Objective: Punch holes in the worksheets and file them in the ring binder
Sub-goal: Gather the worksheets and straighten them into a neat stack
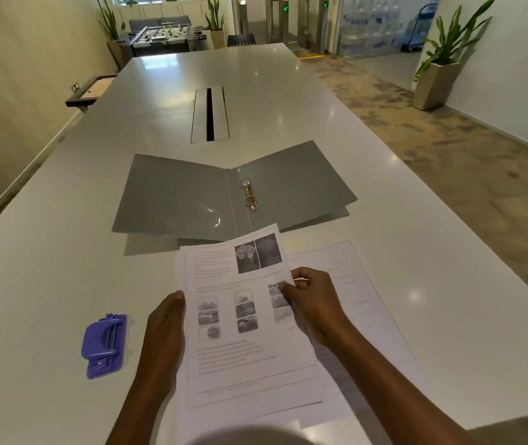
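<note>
The right hand [310, 303] pinched the right edge of the top worksheet [240, 332] between thumb and curled fingers; the left hand [163, 329] held the same sheet's left edge, its thumb lying on the printed face and its fingers hidden under the paper; the worksheet, printed with grey pictures and lines of text, was held between the two hands just above the near end of the table [288, 91]; another sheet's edge showed behind it along the left and near sides, though whether the hands gripped that one too could not be told; more loose sheets [355, 284] lay flat on the table beneath and to the right of the right hand; just beyond the held worksheet the grey ring binder [176, 197] lay open, both covers spread, its metal rings [250, 195] standing at the spine; the purple hole punch [105, 345] sat on the table left of the left forearm, apart from the paper; farther up the table a cable slot [210, 114] ran along its middle; a potted plant [442, 65] stood on the floor by the right wall.
</note>
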Motion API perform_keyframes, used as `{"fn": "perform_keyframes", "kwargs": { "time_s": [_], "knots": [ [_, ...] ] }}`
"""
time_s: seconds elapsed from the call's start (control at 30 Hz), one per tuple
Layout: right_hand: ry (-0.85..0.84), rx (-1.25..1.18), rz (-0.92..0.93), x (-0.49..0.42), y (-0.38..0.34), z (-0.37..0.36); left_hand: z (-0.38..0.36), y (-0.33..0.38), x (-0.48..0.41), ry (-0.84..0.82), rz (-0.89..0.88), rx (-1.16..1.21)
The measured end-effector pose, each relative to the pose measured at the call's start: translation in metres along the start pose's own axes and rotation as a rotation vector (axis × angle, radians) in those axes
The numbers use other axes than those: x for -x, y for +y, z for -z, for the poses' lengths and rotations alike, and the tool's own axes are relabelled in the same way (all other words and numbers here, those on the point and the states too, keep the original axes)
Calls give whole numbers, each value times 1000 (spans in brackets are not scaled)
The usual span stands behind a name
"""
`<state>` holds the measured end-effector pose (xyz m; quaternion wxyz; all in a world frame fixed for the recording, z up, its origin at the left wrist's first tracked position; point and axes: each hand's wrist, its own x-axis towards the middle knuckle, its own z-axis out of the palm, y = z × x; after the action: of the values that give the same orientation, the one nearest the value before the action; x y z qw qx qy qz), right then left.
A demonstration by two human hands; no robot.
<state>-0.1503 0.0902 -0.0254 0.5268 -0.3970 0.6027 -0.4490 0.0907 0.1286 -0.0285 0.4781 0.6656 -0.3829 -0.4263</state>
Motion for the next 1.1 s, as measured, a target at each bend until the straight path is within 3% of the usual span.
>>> {"fn": "perform_keyframes", "kwargs": {
  "time_s": [0.17,0.27,0.4,0.6,1.1],
  "knots": [
    [-24,127,69,3,1,-19,5,-5,-2,-15,-63,-112],
    [13,375,186,4,0,-13,6,-7,-3,-15,-80,-153],
    [186,776,251,11,1,26,8,-10,-4,-5,-100,-180],
    [346,1254,6,29,1,77,7,-12,-6,7,-103,-164],
    [299,1106,-164,11,6,101,9,-14,-11,21,-74,-146]
  ]
}}
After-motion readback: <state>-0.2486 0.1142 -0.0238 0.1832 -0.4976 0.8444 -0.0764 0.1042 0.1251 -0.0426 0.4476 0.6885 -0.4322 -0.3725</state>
